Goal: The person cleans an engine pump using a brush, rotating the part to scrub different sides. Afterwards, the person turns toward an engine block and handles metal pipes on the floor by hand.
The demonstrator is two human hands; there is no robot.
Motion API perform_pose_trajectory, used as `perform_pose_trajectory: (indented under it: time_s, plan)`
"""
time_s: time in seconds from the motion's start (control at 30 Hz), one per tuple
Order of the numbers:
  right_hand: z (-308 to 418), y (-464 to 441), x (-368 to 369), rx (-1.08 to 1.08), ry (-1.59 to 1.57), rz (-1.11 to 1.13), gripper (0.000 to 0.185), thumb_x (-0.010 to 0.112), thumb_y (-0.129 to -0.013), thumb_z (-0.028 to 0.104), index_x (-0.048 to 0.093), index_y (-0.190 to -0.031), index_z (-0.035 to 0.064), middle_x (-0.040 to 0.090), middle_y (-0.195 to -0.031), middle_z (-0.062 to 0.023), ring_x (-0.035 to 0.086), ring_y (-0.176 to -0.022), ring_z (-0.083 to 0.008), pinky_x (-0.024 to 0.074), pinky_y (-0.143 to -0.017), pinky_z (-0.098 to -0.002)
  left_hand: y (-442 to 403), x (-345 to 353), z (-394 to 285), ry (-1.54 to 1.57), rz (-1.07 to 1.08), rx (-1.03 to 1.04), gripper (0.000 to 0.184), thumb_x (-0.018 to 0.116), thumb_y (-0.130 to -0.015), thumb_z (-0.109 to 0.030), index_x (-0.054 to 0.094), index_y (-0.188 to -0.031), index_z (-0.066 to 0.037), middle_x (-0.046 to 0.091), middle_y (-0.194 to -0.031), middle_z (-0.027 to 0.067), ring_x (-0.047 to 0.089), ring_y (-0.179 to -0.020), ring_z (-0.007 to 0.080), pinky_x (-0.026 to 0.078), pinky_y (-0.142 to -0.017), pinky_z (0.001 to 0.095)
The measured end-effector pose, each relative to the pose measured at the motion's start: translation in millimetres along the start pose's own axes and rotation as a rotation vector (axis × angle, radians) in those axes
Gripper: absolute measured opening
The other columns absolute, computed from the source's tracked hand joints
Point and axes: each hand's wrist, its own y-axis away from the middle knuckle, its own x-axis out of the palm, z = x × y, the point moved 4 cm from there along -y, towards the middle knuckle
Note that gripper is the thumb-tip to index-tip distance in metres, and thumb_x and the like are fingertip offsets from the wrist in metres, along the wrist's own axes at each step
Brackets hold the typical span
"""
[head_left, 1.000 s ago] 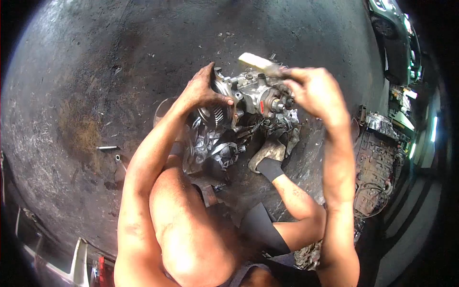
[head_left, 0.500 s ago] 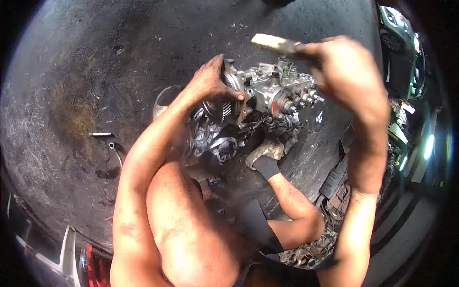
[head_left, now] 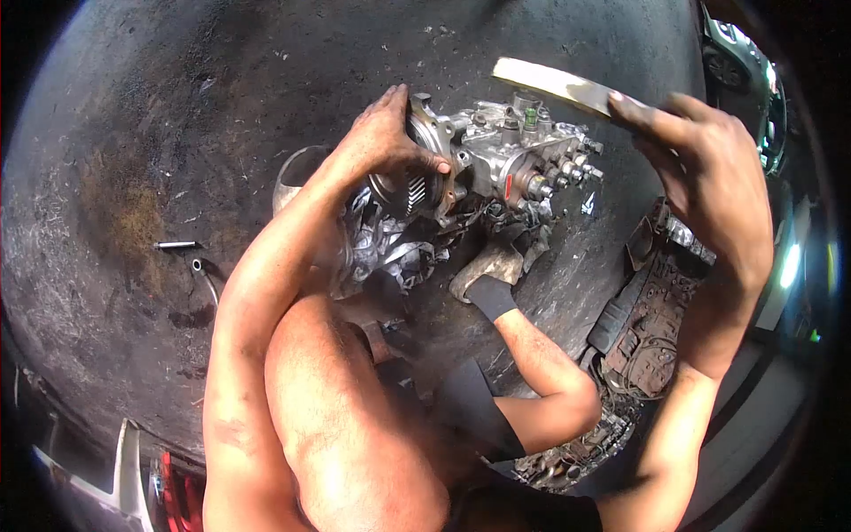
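Nearest: bent leg (head_left: 346,417) and dark shorts (head_left: 474,403). To the right, greasy engine parts (head_left: 651,332) on the floor. Past the knees, worn shoe (head_left: 492,266) on one foot, right of crumpled sheeting (head_left: 386,244). Off left, curved rod with ring end (head_left: 210,285), then just beyond, thin metal pin (head_left: 177,245), both lying loose on dark stained floor (head_left: 133,293).

Farther, about mid-scene: metal assembly (head_left: 492,168), just beyond shoe and sheeting. Long axis roughly left to right; toothed gear (head_left: 415,197) at left end, row of threaded fittings (head_left: 567,167) at right end. Left hand (head_left: 383,137) on gear end, touching, clearly nearer than the right. Fingers wrapped over far side of flange, thumb laid across near side, clasping the rim.

Right hand (head_left: 716,168) off right, well apart from assembly; block to the left of those fingers and a bit nearer. Pinching handle end of pale brush-like tool (head_left: 554,84) between thumb and fingers, other fingers loosely curled. Tool also lying left-right, pale end pointing left and slightly far, along far edge of block. Contact there: can't tell; height unclear.

Farthest, at right: parked car (head_left: 745,84).
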Motion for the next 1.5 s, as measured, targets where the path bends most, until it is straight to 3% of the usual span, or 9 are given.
perform_pose_trajectory:
  time_s: [0.2,0.5,0.67,0.87,1.0,1.07,1.2,1.4,1.5]
  plan:
    - [8,-30,119,-0.069,-0.027,0.015,0.039,0.068,-0.078,0.006,0.071,-0.116,0.0178,0.065,-0.084,-0.0129,0.067,-0.076,-0.0337,0.0529,-0.068,-0.0444,0,0,1,0.004,0.004,-0.01,0.148,0.095,-0.039,-0.059,0.025,-0.147,0.013,0.03,-0.153,0.0321,0.031,-0.144,0.0411,0.03,-0.119,0.0427]
    - [-12,19,12,0.101,-0.082,-0.003,0.037,0.067,-0.081,0.001,0.072,-0.116,0.0129,0.064,-0.08,-0.0152,0.066,-0.07,-0.0305,0.0507,-0.064,-0.0403,0,-4,-3,0.022,0.009,-0.032,0.127,0.096,-0.039,-0.055,0.043,-0.132,0.013,0.054,-0.132,0.0306,0.05,-0.129,0.0436,0.042,-0.108,0.0457]
    - [-11,-31,166,0.186,-0.164,0.312,0.034,0.066,-0.083,0.012,0.071,-0.116,0.0156,0.071,-0.095,-0.0186,0.067,-0.09,-0.0419,0.0543,-0.085,-0.0465,4,-3,-5,0.012,-0.016,-0.021,0.127,0.096,-0.039,-0.056,0.043,-0.132,0.013,0.054,-0.132,0.0313,0.051,-0.128,0.0425,0.043,-0.108,0.0453]
    - [-42,20,30,0.44,-0.543,-0.068,0.031,0.064,-0.095,0.017,0.067,-0.124,0.0048,0.073,-0.11,-0.0157,0.07,-0.093,-0.017,0.0536,-0.083,-0.0308,1,-6,-6,0.013,-0.001,-0.023,0.131,0.095,-0.038,-0.058,0.043,-0.134,0.012,0.053,-0.134,0.0303,0.05,-0.13,0.0418,0.042,-0.109,0.0442]
    - [-31,49,55,0.459,-0.651,-0.039,0.031,0.062,-0.095,0.015,0.067,-0.123,0.0047,0.072,-0.114,-0.015,0.07,-0.1,-0.0212,0.0533,-0.087,-0.0334,0,-3,-1,0.003,-0.005,-0.051,0.136,0.096,-0.037,-0.057,0.038,-0.14,0.013,0.05,-0.139,0.0293,0.047,-0.133,0.0403,0.039,-0.112,0.0431]
    - [-4,11,110,0.505,-0.513,0.215,0.031,0.06,-0.094,0.019,0.069,-0.119,0.0038,0.07,-0.111,-0.0191,0.069,-0.102,-0.0336,0.0522,-0.092,-0.0407,2,-4,-4,0.007,-0.001,-0.071,0.139,0.096,-0.037,-0.056,0.036,-0.142,0.013,0.049,-0.141,0.0293,0.046,-0.134,0.0402,0.039,-0.113,0.0426]
    - [-20,-22,120,0.426,-0.429,0.016,0.031,0.06,-0.092,0.021,0.069,-0.118,0.0043,0.07,-0.104,-0.0209,0.07,-0.096,-0.0361,0.054,-0.088,-0.0428,1,-8,-7,0.02,0.055,-0.072,0.141,0.096,-0.038,-0.055,0.032,-0.144,0.013,0.047,-0.142,0.0303,0.045,-0.135,0.0401,0.038,-0.113,0.0423]
    - [-34,45,53,0.443,-0.579,0.006,0.033,0.06,-0.096,0.014,0.064,-0.128,0.0036,0.074,-0.102,-0.0105,0.063,-0.09,-0.0116,0.0507,-0.081,-0.0284,0,-6,-4,0.012,0.04,-0.062,0.143,0.095,-0.038,-0.058,0.032,-0.143,0.015,0.045,-0.143,0.0318,0.043,-0.136,0.0405,0.036,-0.115,0.0426]
    - [-4,3,131,0.565,-0.437,0.196,0.035,0.064,-0.092,0.019,0.065,-0.122,0.0007,0.068,-0.111,-0.024,0.068,-0.105,-0.0362,0.0518,-0.09,-0.042,0,-3,1,-0.003,0.002,-0.03,0.139,0.094,-0.039,-0.058,0.035,-0.142,0.013,0.045,-0.143,0.0316,0.043,-0.136,0.0407,0.036,-0.115,0.0429]
